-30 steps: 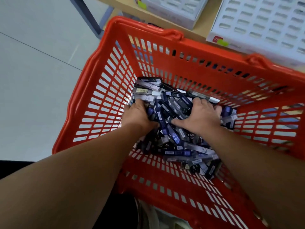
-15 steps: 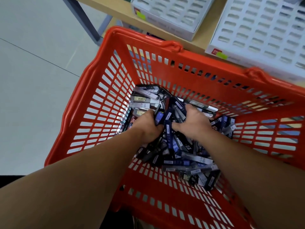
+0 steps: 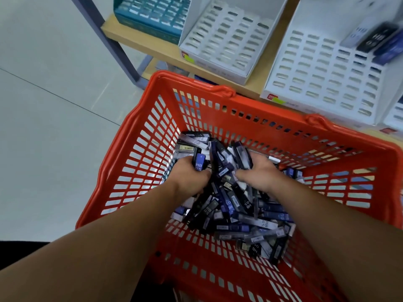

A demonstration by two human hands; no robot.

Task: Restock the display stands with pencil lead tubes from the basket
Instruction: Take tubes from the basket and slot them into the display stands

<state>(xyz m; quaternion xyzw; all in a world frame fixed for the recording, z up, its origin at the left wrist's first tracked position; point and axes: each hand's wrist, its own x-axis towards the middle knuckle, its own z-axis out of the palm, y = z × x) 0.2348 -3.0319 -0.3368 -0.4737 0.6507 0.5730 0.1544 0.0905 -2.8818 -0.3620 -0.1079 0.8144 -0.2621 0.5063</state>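
Left hand point(image 3: 188, 175) and right hand point(image 3: 260, 173) curl fingers round a bunch of lead tubes point(image 3: 224, 159) in the basket point(image 3: 239, 101) (display stands point(image 3: 327, 79) just beyond, far side).

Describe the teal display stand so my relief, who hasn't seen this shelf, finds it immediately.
Behind the red basket runs a wooden shelf holding display stands. At its left end, beside the grey post, sits the teal display stand. It alone is teal; its right-hand neighbour is white.

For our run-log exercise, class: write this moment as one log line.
step: grabbing stock | left hand: grips pencil lead tubes | right hand: grips more of them | where: inside red basket | white display stand: on shelf beyond basket
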